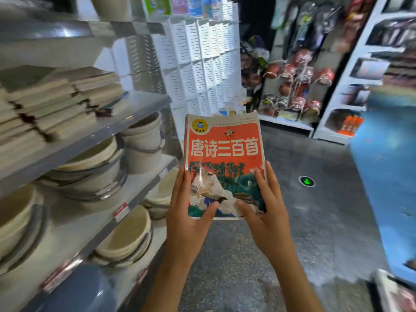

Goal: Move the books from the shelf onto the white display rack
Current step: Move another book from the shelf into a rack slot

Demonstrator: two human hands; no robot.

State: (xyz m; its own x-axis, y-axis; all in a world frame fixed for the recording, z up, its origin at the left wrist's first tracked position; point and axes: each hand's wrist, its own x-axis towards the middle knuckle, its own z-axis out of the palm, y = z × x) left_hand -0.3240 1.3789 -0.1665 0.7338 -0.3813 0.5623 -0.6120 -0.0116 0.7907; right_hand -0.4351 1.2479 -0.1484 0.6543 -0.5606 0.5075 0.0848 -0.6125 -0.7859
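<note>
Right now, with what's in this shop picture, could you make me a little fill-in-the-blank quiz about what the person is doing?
1. The book is held by ____ hands, the left hand and the right hand.
2. Its cover is mostly ____.
3. More books lie in stacks on the shelf to the person's ____.
4. The white rack stands ____ the held book.

Missing words: two; red; left; behind
</note>
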